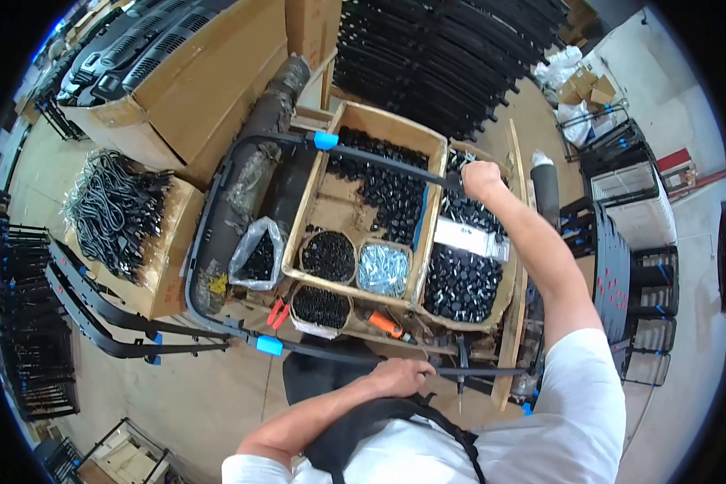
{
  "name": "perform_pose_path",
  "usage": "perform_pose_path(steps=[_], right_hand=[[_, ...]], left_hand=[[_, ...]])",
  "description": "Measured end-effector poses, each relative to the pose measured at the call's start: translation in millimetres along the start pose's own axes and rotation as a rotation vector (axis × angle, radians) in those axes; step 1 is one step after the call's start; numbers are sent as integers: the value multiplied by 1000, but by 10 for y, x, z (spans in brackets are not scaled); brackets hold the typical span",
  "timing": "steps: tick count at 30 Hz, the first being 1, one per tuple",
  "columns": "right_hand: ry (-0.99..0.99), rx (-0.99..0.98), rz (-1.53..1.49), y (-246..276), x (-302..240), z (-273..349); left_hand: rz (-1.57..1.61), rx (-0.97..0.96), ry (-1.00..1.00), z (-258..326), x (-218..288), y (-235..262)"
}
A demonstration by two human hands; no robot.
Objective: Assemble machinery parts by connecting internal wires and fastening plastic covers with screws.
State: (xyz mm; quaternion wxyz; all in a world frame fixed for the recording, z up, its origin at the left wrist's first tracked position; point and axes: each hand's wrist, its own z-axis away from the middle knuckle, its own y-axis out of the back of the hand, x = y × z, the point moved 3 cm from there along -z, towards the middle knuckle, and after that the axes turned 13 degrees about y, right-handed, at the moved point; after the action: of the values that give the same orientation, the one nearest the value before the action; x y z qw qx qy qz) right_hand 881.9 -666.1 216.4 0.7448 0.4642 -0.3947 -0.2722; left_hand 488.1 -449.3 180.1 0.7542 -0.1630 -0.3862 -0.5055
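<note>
A black U-shaped tube frame (195, 256) with blue tape pieces (269, 345) lies across the workbench, its curved end to the left. My left hand (399, 377) is closed around its near bar, close to my body. At the far bar, my right hand (481, 179) makes a fist on the tube's right end; whether a small part is also in it is hidden. Under that bar stands a wooden tray (336, 181) of small black plastic parts. To its right, below my right hand, a cardboard box (502, 300) holds black caps and metal pieces.
Tubs of black screws (328, 256) and silver screws (384, 268) stand in the tray's near end. An orange power screwdriver (389, 325) and red-handled pliers (278, 313) lie at the near edge. Left is a carton of black cords (121, 214); far off, stacked black frames (444, 56).
</note>
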Motion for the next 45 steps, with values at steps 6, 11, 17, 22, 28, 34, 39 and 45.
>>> perform_pose_path(steps=[6,11,17,22,28,34,39,45], right_hand=[[13,-363,89,2,107,27],[19,-210,34,76,35,2],[44,-244,-58,444,-171,-202],[94,24,-176,-223,-55,-158],[-142,174,-160,-722,144,-268],[142,274,-475,28,-990,1207],[342,-220,-828,771,-2475,3007],[100,-79,-415,375,-2895,3323]], left_hand=[[-91,144,17,-5,39,-123],[92,208,-1,96,54,8],[-9,37,78,127,45,6],[5,74,70,106,169,-3],[-301,449,-278,158,176,-155],[35,1230,11,1585,-337,1744],[208,2127,384,3340,-2158,3967],[403,1651,875,3794,-2405,4979]])
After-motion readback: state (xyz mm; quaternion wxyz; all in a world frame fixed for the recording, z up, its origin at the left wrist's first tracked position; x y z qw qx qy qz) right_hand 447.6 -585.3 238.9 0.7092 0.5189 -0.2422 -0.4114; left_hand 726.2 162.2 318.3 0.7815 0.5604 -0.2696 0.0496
